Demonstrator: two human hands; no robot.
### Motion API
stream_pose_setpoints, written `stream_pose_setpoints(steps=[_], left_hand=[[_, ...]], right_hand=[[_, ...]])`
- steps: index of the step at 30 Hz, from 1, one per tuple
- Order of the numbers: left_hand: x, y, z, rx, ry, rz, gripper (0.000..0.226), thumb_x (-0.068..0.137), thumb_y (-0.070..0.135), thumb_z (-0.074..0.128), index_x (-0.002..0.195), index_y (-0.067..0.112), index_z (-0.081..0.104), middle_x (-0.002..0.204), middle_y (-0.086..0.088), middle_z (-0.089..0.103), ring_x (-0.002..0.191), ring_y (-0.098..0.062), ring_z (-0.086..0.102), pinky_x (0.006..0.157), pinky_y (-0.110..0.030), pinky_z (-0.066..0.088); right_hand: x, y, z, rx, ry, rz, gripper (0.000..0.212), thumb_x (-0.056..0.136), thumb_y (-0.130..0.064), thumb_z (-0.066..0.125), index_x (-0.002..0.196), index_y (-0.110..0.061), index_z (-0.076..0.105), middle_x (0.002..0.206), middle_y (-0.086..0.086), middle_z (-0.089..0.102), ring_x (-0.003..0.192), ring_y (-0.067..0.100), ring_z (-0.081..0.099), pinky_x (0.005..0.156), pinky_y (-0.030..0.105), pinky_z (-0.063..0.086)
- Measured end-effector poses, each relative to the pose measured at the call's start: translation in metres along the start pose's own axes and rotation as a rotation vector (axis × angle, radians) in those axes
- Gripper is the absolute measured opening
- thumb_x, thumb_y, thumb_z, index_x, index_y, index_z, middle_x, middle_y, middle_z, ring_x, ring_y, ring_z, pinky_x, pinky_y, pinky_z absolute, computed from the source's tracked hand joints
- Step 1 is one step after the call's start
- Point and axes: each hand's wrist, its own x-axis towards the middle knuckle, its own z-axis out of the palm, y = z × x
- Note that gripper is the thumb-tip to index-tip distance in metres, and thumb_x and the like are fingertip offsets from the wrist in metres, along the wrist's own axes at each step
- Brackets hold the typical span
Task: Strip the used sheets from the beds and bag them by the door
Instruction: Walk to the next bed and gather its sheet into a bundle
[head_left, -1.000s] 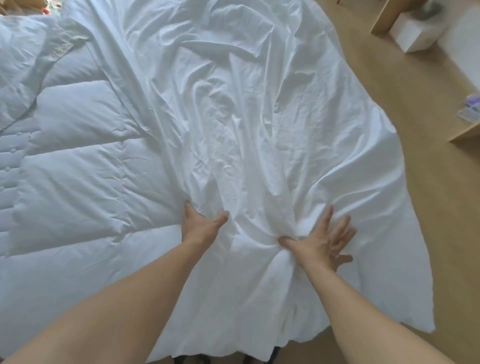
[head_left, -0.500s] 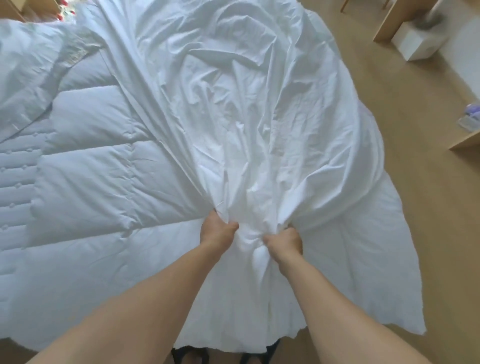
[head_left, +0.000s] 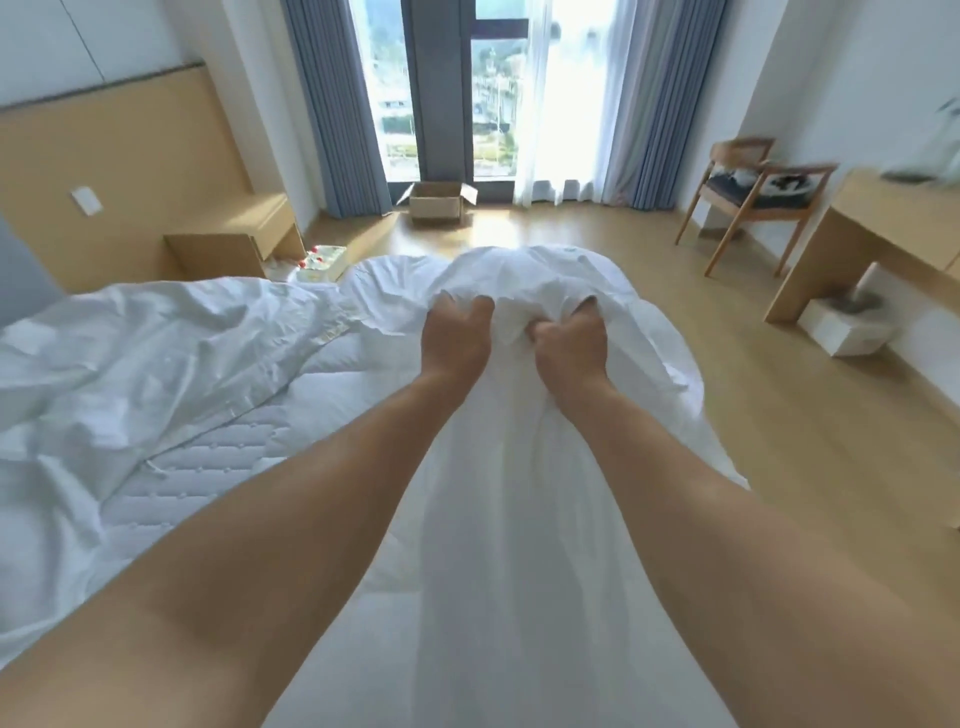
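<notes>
Both fists are clamped on the white sheet (head_left: 519, 467). Left hand (head_left: 454, 340) and right hand (head_left: 571, 345) are side by side at twelve o'clock.

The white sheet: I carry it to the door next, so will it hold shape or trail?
Likely floppy: the white sheet bunches in the left hand and right hand. It probably trails, since it hangs below them. Seems light.

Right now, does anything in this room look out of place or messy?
An open cardboard box sits on the floor at the window, and a pack of bottles lies by the nightstand. The crumpled sheet, bunched in both hands, fits the stripping job.
</notes>
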Motion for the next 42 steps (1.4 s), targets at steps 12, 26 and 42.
stream_pose_setpoints(steps=[12,26,42], left_hand=[[-0.018,0.15,-0.069,-0.106,0.244,0.452,0.023,0.098,0.036,0.046,0.08,0.031,0.059,0.077,0.01,0.061,0.071,0.001,0.058,0.065,-0.023,0.049],[-0.146,-0.139,-0.053,0.094,-0.009,-0.403,0.029,0.094,0.02,0.048,0.066,0.012,0.049,0.066,-0.006,0.048,0.062,-0.023,0.044,0.057,-0.033,0.033],[-0.143,-0.251,-0.038,0.423,-0.337,-0.567,0.017,0.09,0.018,0.05,0.075,0.011,0.049,0.076,-0.008,0.051,0.071,-0.026,0.048,0.062,-0.03,0.036]], right_hand=[[-0.025,-0.146,-0.027,0.517,-0.1,-0.332,0.038,0.086,-0.004,0.062,0.113,-0.028,0.052,0.1,-0.006,0.063,0.091,0.011,0.062,0.075,0.026,0.054],[-0.16,0.133,-0.01,-0.239,-0.263,0.434,0.011,0.083,-0.014,0.066,0.084,-0.01,0.056,0.095,0.014,0.064,0.084,0.031,0.061,0.074,0.037,0.051],[-0.161,0.208,0.029,-0.272,-0.006,0.538,0.071,0.08,-0.023,0.076,0.137,-0.008,0.036,0.135,0.018,0.038,0.115,0.04,0.051,0.092,0.039,0.045]])
